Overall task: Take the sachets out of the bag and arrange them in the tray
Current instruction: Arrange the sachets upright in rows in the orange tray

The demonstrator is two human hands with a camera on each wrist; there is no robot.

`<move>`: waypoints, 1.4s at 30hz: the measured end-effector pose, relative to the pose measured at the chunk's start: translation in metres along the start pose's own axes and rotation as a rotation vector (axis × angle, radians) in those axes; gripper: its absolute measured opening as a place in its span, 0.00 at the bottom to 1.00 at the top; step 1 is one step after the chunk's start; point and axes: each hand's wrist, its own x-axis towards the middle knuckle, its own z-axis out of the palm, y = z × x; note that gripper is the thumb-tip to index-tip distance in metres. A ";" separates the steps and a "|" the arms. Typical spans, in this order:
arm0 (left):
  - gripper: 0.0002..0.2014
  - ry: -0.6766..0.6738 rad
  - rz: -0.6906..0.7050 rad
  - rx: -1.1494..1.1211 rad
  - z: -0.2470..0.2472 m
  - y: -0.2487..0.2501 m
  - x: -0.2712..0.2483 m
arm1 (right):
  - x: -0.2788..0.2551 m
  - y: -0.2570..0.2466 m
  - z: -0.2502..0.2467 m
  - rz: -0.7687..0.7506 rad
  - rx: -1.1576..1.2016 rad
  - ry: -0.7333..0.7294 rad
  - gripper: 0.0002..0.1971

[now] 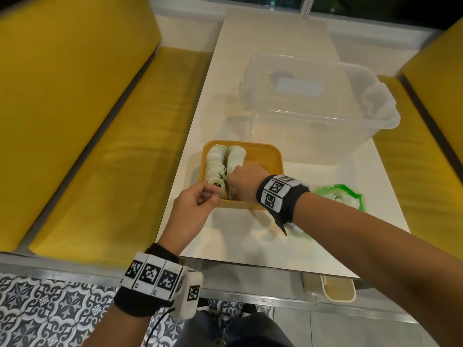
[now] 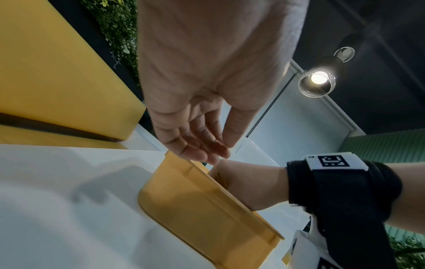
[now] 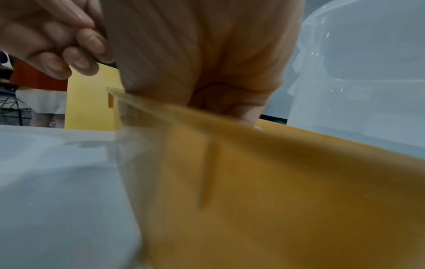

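Where right hand [image 1: 241, 182] dips, sachets [image 1: 214, 164] row runs lengthwise away in tray [image 1: 270, 156].

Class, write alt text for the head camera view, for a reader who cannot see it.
Two hands reach into a yellow tray on a white table: the right hand dips among two rows of white sachets, the left hand hovers at the near rim. A green bag lies to the right; a clear plastic bin stands behind.

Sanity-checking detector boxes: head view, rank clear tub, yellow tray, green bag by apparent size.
1. clear tub, largest by far.
2. yellow tray, partly covered by the right hand.
3. green bag, smallest as seen, but the right forearm hides part of it, so its full extent is unsure.
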 end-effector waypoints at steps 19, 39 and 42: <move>0.09 0.028 0.024 0.004 -0.003 0.007 0.001 | -0.013 0.035 -0.017 0.138 0.379 0.206 0.09; 0.10 -0.363 0.301 0.406 0.155 0.060 -0.005 | -0.164 0.115 0.057 0.471 0.554 -0.017 0.06; 0.11 -0.349 0.260 0.587 0.175 0.060 -0.004 | -0.156 0.106 0.067 0.462 0.572 -0.021 0.04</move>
